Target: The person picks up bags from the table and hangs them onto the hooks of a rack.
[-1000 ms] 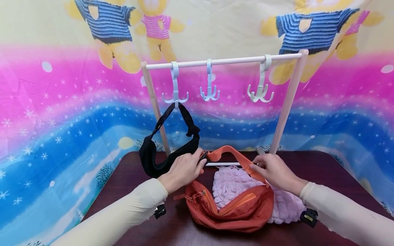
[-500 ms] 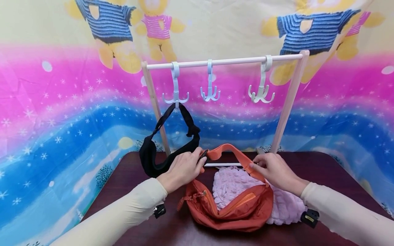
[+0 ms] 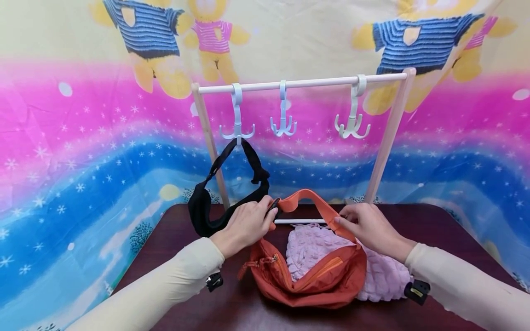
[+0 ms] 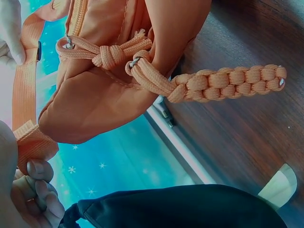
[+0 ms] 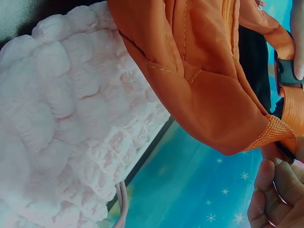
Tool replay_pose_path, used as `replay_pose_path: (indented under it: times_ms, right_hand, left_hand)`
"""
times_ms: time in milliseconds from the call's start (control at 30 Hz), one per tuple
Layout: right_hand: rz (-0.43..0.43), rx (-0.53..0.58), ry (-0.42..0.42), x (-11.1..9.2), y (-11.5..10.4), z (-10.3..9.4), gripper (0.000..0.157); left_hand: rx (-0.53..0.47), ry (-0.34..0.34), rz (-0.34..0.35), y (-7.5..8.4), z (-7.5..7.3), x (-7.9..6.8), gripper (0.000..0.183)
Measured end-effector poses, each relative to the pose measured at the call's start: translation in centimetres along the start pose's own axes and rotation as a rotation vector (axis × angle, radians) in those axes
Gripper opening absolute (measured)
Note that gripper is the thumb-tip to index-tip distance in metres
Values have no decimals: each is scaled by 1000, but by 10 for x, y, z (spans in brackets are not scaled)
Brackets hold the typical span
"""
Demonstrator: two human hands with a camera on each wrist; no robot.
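Note:
An orange-red waist bag [image 3: 314,294] hangs from both hands, low over the table, its zippered side toward me. My left hand [image 3: 245,225] grips the strap [image 3: 306,196] at its left end, by a black buckle [image 5: 288,71]. At the other end of the strap my right hand [image 3: 370,226] pinches the webbing between thumb and fingers. The strap arches up between the hands. In the left wrist view a braided cord pull [image 4: 228,84] dangles from the zipper. Behind the bag lies a pale pink puckered bag [image 3: 385,278], partly hidden.
A wooden rack [image 3: 385,138] stands at the back of the dark table [image 3: 439,248]. Several-pronged hooks, a left one [image 3: 237,115], a middle one [image 3: 283,115] and a right one [image 3: 353,115], hang on its bar. A black bag [image 3: 203,211] hangs from the left hook, close to my left hand.
Both hands keep their hold on the strap. The waist bag has risen very slightly, and its cord pull has swung a little lower.

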State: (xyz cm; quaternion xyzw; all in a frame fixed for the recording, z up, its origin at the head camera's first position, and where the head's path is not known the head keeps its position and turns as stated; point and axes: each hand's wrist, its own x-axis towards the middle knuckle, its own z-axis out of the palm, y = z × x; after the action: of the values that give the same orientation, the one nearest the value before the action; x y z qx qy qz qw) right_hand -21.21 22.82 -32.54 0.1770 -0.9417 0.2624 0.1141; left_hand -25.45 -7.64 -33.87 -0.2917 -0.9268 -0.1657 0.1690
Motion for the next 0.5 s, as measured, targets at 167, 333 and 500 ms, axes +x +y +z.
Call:
replay_pose_path:
  times_ms: [167, 333, 500]
  right_hand:
    - [-8, -2, 11, 1, -3, -3, 8]
    - [-3, 3, 13, 2, -5, -3, 8]
    - [-5, 9, 14, 3, -6, -3, 9]
  left_hand:
    - [8, 15, 6, -1, -3, 1, 21]
    - [10, 34, 27, -1, -4, 3, 20]
    - [-4, 40, 30, -2, -6, 4, 20]
